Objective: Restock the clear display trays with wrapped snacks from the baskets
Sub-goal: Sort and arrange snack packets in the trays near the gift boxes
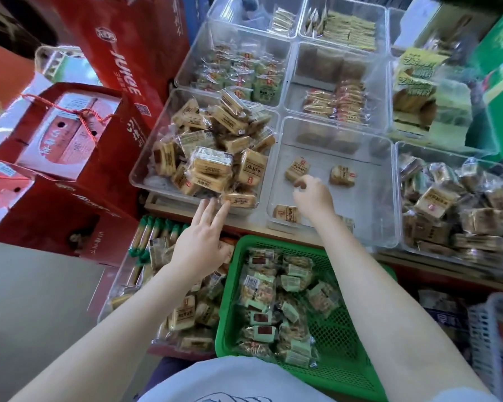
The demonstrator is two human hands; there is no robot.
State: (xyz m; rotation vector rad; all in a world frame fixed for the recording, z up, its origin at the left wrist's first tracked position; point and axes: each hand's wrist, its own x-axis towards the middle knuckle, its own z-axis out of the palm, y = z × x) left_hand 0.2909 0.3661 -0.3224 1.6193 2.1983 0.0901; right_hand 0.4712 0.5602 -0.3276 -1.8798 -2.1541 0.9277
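Observation:
My right hand (314, 195) hovers inside a nearly bare clear tray (378, 216), fingers loosely curled, holding nothing I can see. Three tan wrapped snacks lie there; the nearest (297, 169) sits just beyond my fingertips, another (342, 175) to its right, a third (287, 213) at the front left. My left hand (199, 242) is flat with fingers spread, its tips at the front wall of the heaped clear tray (145, 181) of tan snacks. A green basket (337, 338) with green-labelled wrapped snacks rests below both hands.
A clear bin of tan snacks (186, 311) sits left of the green basket. Red gift boxes (61, 146) stand at the left. More clear trays of snacks fill the back and right (459, 210). A white basket (497, 343) is at the lower right.

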